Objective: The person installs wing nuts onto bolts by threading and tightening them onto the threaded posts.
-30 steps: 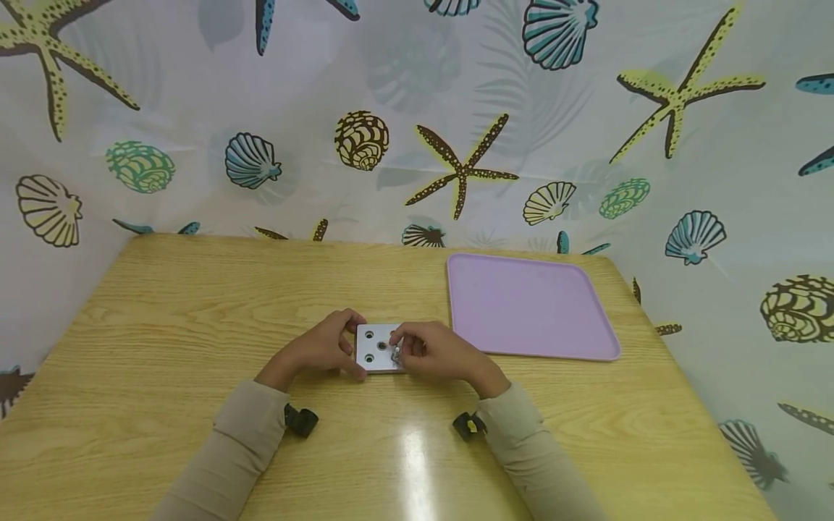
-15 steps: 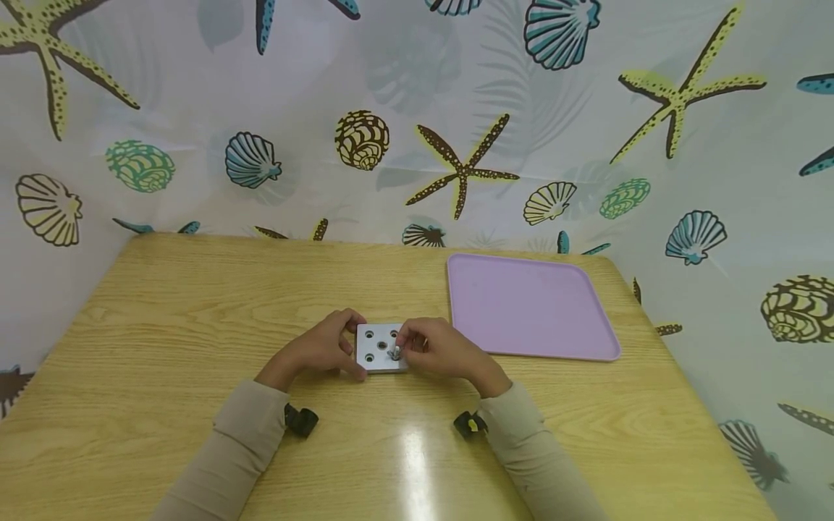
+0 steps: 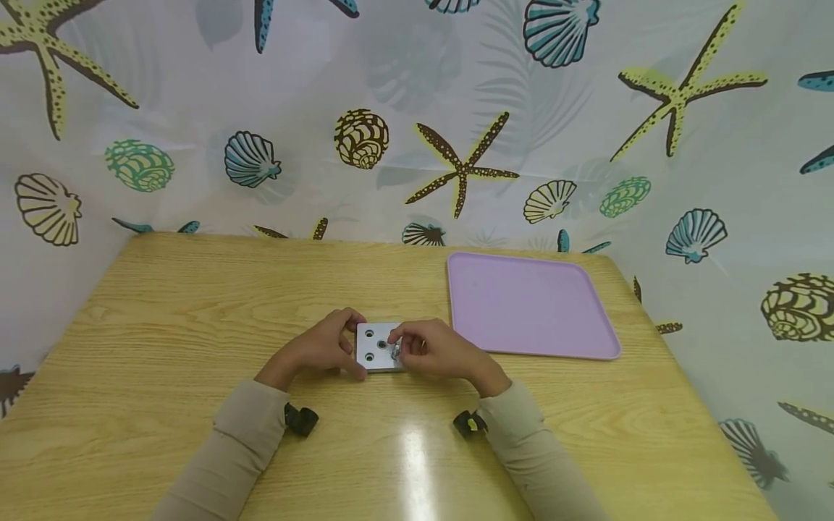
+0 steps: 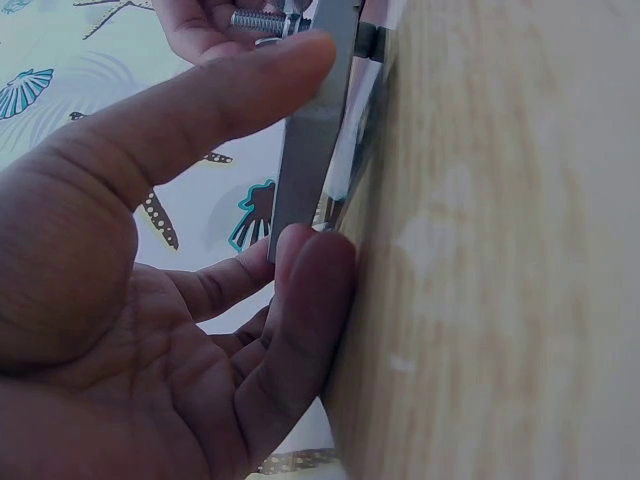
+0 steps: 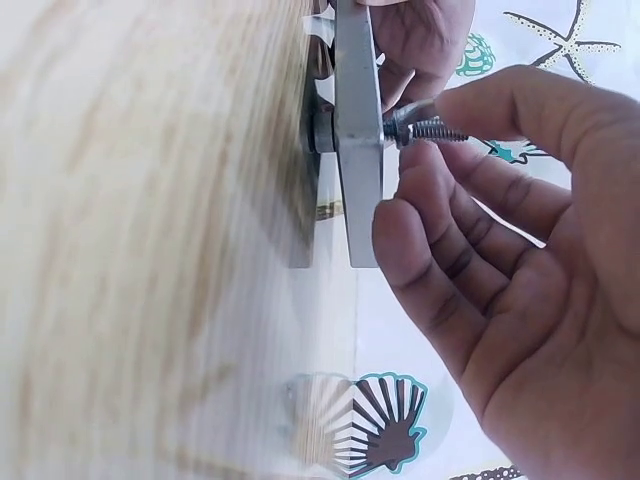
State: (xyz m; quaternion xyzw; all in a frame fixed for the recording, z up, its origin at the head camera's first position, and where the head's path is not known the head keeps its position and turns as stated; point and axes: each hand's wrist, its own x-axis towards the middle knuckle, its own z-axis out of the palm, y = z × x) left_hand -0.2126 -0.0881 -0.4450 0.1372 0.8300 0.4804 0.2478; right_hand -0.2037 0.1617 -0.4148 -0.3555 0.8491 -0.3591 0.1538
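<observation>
A silver rectangular metal plate (image 3: 378, 365) with round holes lies flat in front of me. My left hand (image 3: 321, 344) grips its left end, thumb at the near edge and fingers at the far edge. From the plate's right part a threaded bolt (image 5: 452, 132) sticks up, with a wing nut (image 3: 395, 352) low on it. The thumb and forefinger of my right hand (image 3: 438, 352) pinch this wing nut, partly hiding it. Another fingertip rests at the plate's edge in the right wrist view. Below the plate a round bolt head (image 5: 322, 130) shows, and a gap separates plate and table.
A shallow lilac tray (image 3: 531, 307) lies at the back right, just beyond my right hand. The wooden table (image 3: 228, 289) ends at a white curtain (image 3: 293, 87) printed with shells and starfish. Dark wrist straps (image 3: 301, 421) sit at both sleeves.
My right fingertips drew back to the right, baring the wing nut, then came left over it again. The left hand and the plate have stayed in place.
</observation>
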